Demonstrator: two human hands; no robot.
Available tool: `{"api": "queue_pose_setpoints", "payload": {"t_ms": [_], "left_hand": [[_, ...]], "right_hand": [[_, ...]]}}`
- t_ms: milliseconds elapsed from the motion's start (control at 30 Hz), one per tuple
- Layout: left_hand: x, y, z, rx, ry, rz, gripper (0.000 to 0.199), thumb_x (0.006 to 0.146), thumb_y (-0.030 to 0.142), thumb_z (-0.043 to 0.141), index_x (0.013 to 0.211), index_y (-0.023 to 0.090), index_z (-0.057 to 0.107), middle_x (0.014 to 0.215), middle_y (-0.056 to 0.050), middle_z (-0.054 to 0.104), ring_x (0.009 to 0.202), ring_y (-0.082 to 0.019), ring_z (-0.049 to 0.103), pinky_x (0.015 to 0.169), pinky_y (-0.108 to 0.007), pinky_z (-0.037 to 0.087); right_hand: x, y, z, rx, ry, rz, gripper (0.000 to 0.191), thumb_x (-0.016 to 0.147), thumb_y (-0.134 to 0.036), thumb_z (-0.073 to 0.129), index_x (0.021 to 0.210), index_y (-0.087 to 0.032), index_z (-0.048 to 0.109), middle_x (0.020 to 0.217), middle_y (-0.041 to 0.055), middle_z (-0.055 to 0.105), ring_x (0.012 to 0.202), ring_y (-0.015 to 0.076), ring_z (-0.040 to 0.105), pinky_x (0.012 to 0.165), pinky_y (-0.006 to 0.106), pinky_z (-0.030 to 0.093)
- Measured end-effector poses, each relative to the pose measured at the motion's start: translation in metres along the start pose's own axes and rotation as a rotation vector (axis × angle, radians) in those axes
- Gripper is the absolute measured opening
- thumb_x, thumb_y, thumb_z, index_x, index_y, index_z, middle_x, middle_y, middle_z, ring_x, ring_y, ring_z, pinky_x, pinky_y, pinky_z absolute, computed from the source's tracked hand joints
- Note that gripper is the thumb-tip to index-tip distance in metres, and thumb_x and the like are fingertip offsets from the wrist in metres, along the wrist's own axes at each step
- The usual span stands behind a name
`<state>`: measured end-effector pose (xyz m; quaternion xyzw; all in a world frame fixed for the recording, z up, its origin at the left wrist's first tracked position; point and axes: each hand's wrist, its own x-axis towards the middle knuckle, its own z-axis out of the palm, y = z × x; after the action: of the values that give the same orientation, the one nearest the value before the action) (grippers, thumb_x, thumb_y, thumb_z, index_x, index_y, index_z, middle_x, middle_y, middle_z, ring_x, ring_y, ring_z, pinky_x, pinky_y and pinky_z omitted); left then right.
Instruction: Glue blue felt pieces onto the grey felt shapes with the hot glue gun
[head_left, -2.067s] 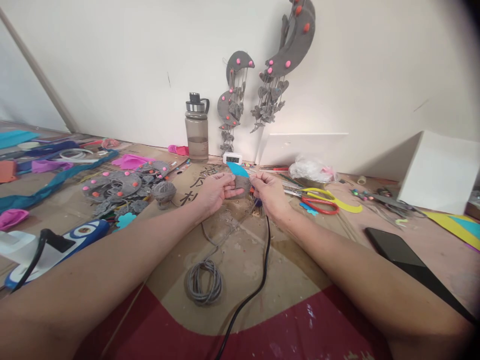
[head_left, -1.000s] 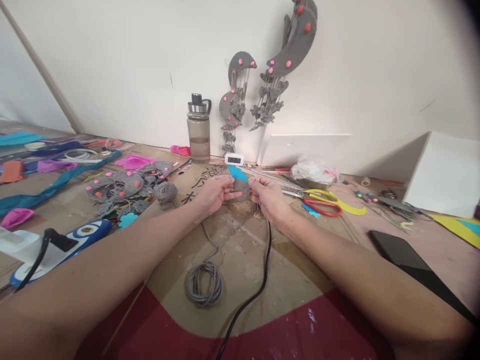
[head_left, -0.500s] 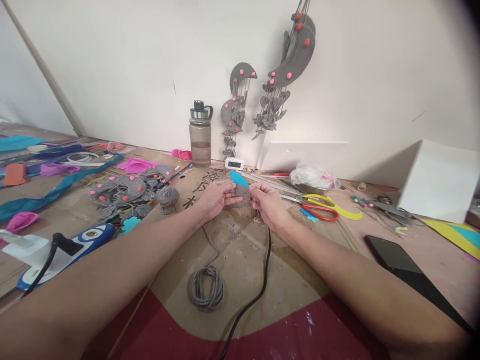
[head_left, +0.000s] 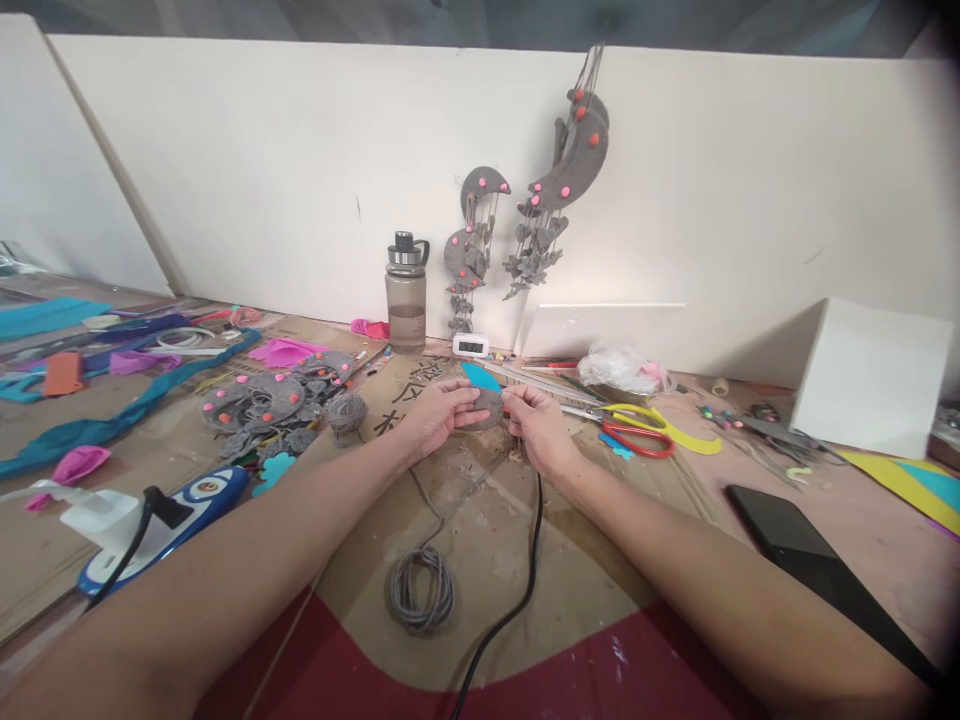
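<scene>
Both hands meet over the cardboard at the middle of the view. My left hand point(head_left: 444, 412) pinches the left side of a small grey felt piece point(head_left: 490, 406). At its right edge my right hand point(head_left: 529, 415) has its fingers closed on the same piece. A blue piece point(head_left: 480, 377) shows just behind the grey one. Grey yarn runs down from the hands to a loose coil point(head_left: 421, 590) nearer me. A black cable point(head_left: 534, 560) passes below my right hand.
Red-handled scissors point(head_left: 637, 438) and a black phone point(head_left: 784, 520) lie to the right. To the left are a yarn ball point(head_left: 346, 412), grey felt moons point(head_left: 259, 398) and a power strip point(head_left: 187, 520). A bottle point(head_left: 406, 305) stands behind, near hanging grey ornaments point(head_left: 574, 170).
The view has tilted up, so the wall's top edge shows and the scene sits lower. Both hands still hold the grey piece, with little change in their grip.
</scene>
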<state>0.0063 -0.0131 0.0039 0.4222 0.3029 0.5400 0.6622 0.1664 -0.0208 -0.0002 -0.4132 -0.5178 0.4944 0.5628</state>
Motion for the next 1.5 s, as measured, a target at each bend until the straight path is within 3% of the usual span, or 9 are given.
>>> {"api": "queue_pose_setpoints", "payload": {"t_ms": [167,367,700,900,1067,1167,1267,1500], "left_hand": [[0.001,-0.002,-0.002,0.011,0.028,0.004,0.011,0.070,0.016,0.074,0.075,0.013,0.065,0.078,-0.003,0.069,0.069,-0.010,0.064,0.075,-0.030,0.059],[0.001,0.000,-0.002,0.058,0.030,-0.001,0.009,0.073,0.016,0.069,0.082,0.012,0.068,0.084,-0.005,0.071,0.074,-0.011,0.066,0.070,-0.026,0.059],[0.001,0.000,0.002,0.089,0.047,-0.016,0.015,0.071,0.018,0.074,0.078,0.011,0.062,0.076,-0.003,0.066,0.067,-0.009,0.064,0.064,-0.023,0.059],[-0.002,-0.005,0.009,0.208,0.198,0.073,0.025,0.070,0.023,0.076,0.078,0.015,0.054,0.066,0.002,0.057,0.057,-0.008,0.056,0.058,-0.027,0.059],[-0.007,-0.010,0.012,0.473,0.258,0.208,0.021,0.076,0.032,0.068,0.083,0.016,0.057,0.082,-0.004,0.061,0.073,-0.016,0.061,0.064,-0.033,0.058],[-0.012,-0.014,0.014,0.686,0.288,0.385,0.031,0.069,0.028,0.075,0.095,0.018,0.060,0.099,-0.008,0.064,0.097,-0.021,0.062,0.086,-0.038,0.052],[-0.016,-0.016,0.016,0.830,0.297,0.472,0.046,0.064,0.030,0.079,0.103,0.018,0.059,0.104,-0.009,0.064,0.104,-0.023,0.060,0.099,-0.041,0.043],[-0.014,-0.014,0.017,0.719,0.245,0.427,0.029,0.076,0.026,0.066,0.100,0.018,0.053,0.104,-0.008,0.064,0.099,-0.020,0.062,0.086,-0.036,0.051]], "right_hand": [[-0.002,0.000,0.001,-0.021,-0.011,-0.004,0.033,0.063,-0.047,0.072,0.075,-0.019,0.061,0.058,-0.0071,0.043,0.046,0.0054,0.029,0.044,0.023,0.022],[-0.002,-0.002,0.003,-0.058,-0.028,-0.002,0.036,0.064,-0.048,0.070,0.085,-0.019,0.065,0.057,-0.0074,0.041,0.045,0.0058,0.028,0.044,0.023,0.021],[-0.002,0.004,0.002,-0.149,0.013,-0.069,0.030,0.070,-0.048,0.064,0.079,-0.019,0.062,0.050,-0.0081,0.038,0.045,0.0077,0.030,0.044,0.023,0.021],[-0.003,0.005,0.003,-0.180,0.081,-0.060,0.028,0.069,-0.047,0.063,0.077,-0.020,0.064,0.052,-0.0070,0.043,0.046,0.0088,0.033,0.046,0.024,0.026],[-0.006,-0.006,0.009,-0.249,0.123,-0.107,0.024,0.070,-0.042,0.061,0.075,-0.019,0.065,0.055,-0.0054,0.046,0.050,0.0098,0.035,0.051,0.025,0.030],[-0.009,-0.012,0.011,-0.272,0.129,-0.147,0.022,0.071,-0.039,0.060,0.074,-0.017,0.065,0.057,-0.0043,0.049,0.054,0.0106,0.039,0.055,0.025,0.034],[-0.010,-0.014,0.014,-0.297,0.116,-0.182,0.022,0.072,-0.039,0.060,0.075,-0.017,0.066,0.059,-0.0032,0.053,0.057,0.0118,0.043,0.059,0.026,0.037],[-0.009,-0.007,0.018,-0.364,0.040,-0.268,0.019,0.078,-0.035,0.058,0.083,-0.020,0.070,0.075,0.0013,0.066,0.067,0.0150,0.053,0.067,0.028,0.042]]}}
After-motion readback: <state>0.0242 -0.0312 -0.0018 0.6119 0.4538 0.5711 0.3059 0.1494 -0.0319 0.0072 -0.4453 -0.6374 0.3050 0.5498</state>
